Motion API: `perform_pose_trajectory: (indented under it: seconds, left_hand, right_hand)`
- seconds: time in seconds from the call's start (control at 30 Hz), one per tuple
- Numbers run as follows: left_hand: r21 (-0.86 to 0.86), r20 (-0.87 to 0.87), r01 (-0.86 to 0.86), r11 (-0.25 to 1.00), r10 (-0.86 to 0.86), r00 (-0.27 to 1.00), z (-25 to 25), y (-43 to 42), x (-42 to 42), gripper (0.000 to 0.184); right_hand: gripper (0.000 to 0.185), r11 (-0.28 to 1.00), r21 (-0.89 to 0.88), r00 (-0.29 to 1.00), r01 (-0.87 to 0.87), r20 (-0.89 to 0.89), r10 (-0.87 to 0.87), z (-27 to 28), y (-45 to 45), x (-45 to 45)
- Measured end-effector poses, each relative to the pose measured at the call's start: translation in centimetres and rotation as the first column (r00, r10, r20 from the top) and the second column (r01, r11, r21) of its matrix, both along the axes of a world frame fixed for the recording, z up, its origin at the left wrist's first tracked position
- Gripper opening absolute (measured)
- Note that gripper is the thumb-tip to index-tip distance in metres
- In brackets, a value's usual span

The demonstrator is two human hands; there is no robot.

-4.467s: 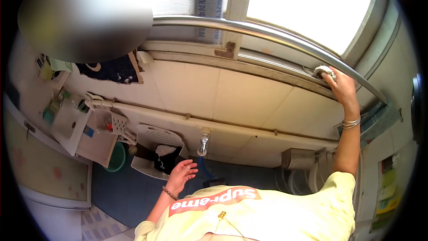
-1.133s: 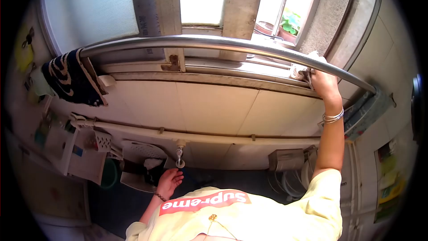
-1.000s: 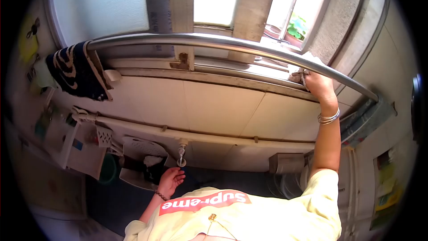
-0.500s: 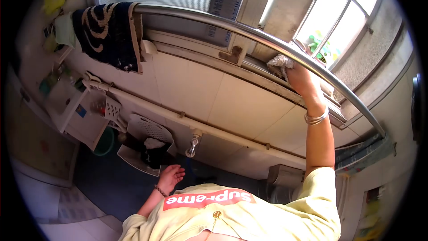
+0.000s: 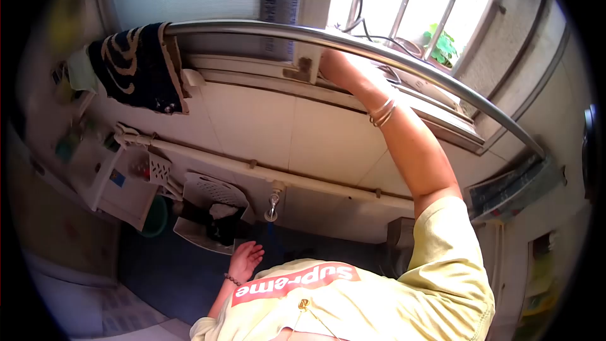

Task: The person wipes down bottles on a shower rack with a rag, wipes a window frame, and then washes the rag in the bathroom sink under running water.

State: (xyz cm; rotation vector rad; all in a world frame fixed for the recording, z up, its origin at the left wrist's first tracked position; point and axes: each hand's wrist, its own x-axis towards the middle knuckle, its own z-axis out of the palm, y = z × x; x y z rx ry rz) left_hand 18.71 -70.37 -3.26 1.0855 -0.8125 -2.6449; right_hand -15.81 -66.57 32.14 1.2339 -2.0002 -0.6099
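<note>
My right hand [image 5: 339,71] reaches up beneath the metal rail [image 5: 252,28] to the window track, right beside the stained edge of the sliding window frame [image 5: 305,66]. Its fingers are hidden behind that frame, and so is the grey-white cloth seen in its grip a moment ago. Silvery bangles [image 5: 382,112] circle the wrist. Low in front of my body, my left hand [image 5: 246,260] hangs with nothing in it, fingers loosely bent and apart. A beaded bracelet [image 5: 232,279] is on that wrist.
A dark patterned towel [image 5: 129,69] hangs over the rail's left end. Below are a wall pipe [image 5: 328,191], a tap [image 5: 273,205], a white basket [image 5: 205,240] holding cloths and a green basin [image 5: 156,216]. Outside the window bars stands a potted plant [image 5: 442,44].
My right hand has slid left along the window track to the frame's edge, and the cloth has gone out of sight. My left hand stays low; the view has shifted slightly.
</note>
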Motion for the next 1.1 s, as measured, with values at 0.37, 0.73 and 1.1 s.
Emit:
perform_pose_trajectory:
  seconds: [0.37, 0.73, 1.1]
  left_hand:
    - [-0.054, -0.010, 0.054, 0.997, -0.055, 0.998, 1.4, -0.3, -0.5, 0.015]
    - [-0.075, -0.063, 0.054, 0.996, -0.058, 0.996, 1.6, -1.8, 0.1, 0.014]
    - [-0.063, -0.049, -0.130, 0.989, 0.127, 0.991, 1.2, -2.8, 5.0, 0.014]
  right_hand:
    - [0.038, 0.854, -0.510, 0.872, 0.100, 0.458, 0.171, 1.3, 20.3, -0.7]
    - [0.041, 0.750, -0.660, 0.977, 0.050, 0.187, 0.099, 1.9, 25.2, 3.3]
    - [0.043, 0.424, -0.881, -0.185, 0.211, 0.390, 0.902, 0.8, 12.1, 2.9]
